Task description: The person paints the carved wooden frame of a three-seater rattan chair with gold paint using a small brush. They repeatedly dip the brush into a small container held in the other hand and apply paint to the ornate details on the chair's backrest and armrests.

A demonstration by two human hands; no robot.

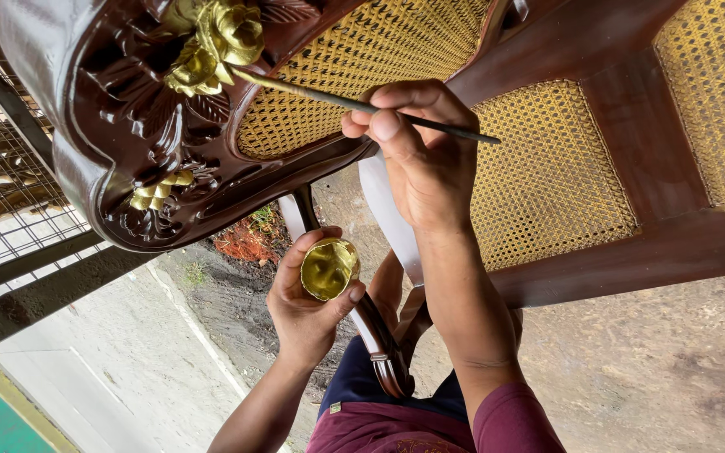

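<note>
Paintbrush [362, 105] in the right hand [417, 155], its tip on a gold carved flower [216, 42] of a dark wooden chair back [119, 126].

Nearest the camera, maroon sleeves and both forearms rise from the bottom edge. The left hand [304, 306] is cupped, palm up, fingers wrapped around a small gold-coated paint cup [329, 268], thumb pressed on its rim, held just below the chair frame. Above it, the right forearm stretches upward, wrist bent, thumb and fingertips pinching the thin dark brush near its middle, the handle sticking out past the knuckles. Farther on, the glossy brown carving carries a second gilded leaf [157, 193], beside yellow woven cane panels [547, 176]. Beyond lie dirt ground [631, 369] and a wire mesh fence [2, 184].
</note>
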